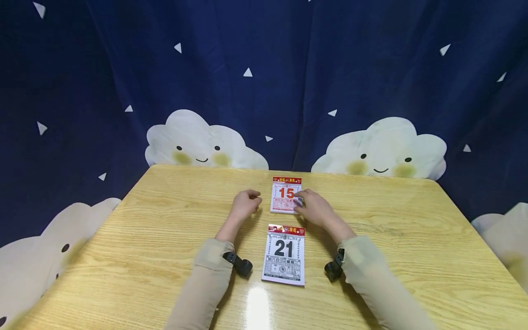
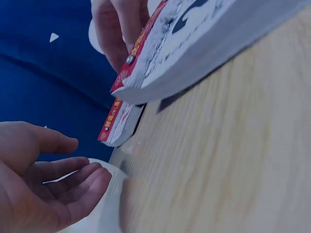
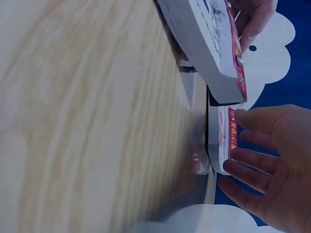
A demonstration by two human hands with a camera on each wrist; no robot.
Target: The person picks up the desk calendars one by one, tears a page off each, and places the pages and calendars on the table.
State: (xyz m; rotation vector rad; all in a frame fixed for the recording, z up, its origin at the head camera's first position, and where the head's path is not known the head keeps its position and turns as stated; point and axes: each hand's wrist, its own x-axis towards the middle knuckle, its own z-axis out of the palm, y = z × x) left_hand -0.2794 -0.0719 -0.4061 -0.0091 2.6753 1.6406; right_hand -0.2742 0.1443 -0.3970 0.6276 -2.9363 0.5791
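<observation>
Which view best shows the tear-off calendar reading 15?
The head view: the tear-off calendar faces it, 15 readable, though the right hand overlaps its edge. Both wrist views catch a steep slice with red header, partly behind the nearer calendar.

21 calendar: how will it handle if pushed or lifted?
The 21 calendar looks thick in both wrist views, so probably fairly stiff, perhaps hefty, gripped whole. Lying flat on the glossy table, it would likely slide rather than tip.
</observation>
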